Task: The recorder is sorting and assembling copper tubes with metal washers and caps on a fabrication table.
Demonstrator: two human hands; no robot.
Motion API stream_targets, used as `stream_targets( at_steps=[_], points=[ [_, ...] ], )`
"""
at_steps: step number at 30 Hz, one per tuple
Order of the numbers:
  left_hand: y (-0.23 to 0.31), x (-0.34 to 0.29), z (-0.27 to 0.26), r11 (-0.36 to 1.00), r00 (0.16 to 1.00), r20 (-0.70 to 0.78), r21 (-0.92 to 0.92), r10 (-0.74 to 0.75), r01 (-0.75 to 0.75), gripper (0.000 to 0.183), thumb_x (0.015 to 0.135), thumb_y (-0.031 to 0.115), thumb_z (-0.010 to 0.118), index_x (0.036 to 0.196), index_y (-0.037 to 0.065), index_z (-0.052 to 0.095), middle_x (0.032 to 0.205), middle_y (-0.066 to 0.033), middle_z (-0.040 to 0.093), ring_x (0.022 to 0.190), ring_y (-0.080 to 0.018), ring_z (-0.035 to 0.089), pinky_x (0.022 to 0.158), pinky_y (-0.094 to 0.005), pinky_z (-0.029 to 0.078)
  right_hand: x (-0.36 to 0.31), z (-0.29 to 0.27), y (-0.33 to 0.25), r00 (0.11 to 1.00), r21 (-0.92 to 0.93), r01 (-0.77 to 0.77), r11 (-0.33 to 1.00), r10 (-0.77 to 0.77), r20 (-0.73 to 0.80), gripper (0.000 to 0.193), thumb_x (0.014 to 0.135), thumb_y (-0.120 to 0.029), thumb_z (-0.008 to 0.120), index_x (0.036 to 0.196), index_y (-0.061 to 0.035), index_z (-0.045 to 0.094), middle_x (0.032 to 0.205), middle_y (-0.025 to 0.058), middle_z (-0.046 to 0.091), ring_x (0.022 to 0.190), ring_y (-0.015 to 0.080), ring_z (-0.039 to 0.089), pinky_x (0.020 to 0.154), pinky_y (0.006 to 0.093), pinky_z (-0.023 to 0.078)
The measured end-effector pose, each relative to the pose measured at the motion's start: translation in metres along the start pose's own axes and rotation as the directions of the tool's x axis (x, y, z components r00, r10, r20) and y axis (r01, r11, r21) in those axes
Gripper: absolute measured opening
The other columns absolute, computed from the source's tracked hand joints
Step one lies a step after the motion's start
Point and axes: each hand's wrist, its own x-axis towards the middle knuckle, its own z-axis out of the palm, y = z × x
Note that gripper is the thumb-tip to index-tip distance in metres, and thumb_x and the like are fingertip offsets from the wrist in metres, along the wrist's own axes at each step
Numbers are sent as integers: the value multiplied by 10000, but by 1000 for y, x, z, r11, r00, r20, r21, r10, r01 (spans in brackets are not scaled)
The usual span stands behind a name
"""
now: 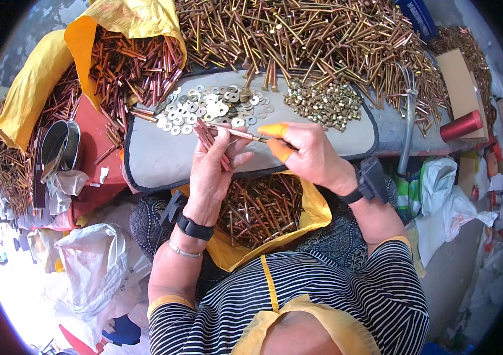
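Observation:
My left hand (211,168) is closed around a small bunch of copper-coloured metal sleeves (209,142). One more sleeve (236,131) points to the right from its fingertips. At that sleeve's end, my right hand (313,155) pinches a thin bolt (259,139), in line with the sleeve; how far it sits inside I cannot tell. Orange covers (276,130) wrap the right thumb and forefinger. Just beyond the hands, flat silver washers (204,109) lie scattered on a grey padded mat (157,157). Small brassy nuts (322,103) are heaped to their right.
Long brassy bolts (298,35) pile up across the back. A yellow sack (77,56) spills copper-coloured sleeves at the left, near a dark metal cup (61,145). In my lap an open yellow bag (317,207) holds many metal pieces. A red spool (461,125) lies at the right.

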Motion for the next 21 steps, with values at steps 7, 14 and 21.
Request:
stream_targets(
  at_steps=[7, 14, 21],
  points=[
    [-40, -18, 12, 980, 977, 157, -113, -143, 162, 269, 918, 95, 554, 1176, 60, 488, 1025, -26, 586, 916, -139, 593, 795, -262, 511, -7, 27, -12, 965, -120, 218, 968, -232, -119, 530, 805, -250, 678, 1258, -41, 497, 1087, 144, 574, 982, 309, 570, 804, 405, 470],
    [-12, 1, -5, 923, 983, 107, -342, -150, 178, 388, 947, 241, 523, 1307, 145, 415, 895, -11, 556, 716, -107, 526, 579, -244, 487, -5, -41, 77, 931, -320, -214, 923, 94, -352, 126, 797, -13, 604, 922, -2, 616, 807, 138, 611, 748, 302, 615, 661, 378, 500],
    [-4, 5, -10, 977, 996, 41, -194, -84, 90, 358, 957, 244, 512, 1290, 144, 430, 800, 15, 523, 564, -62, 368, 490, -192, 309, -8, -28, 81, 992, -647, -128, 752, 111, -67, 205, 779, -47, 594, 982, -29, 619, 826, 94, 484, 813, 264, 536, 700, 370, 468]
  ],
)
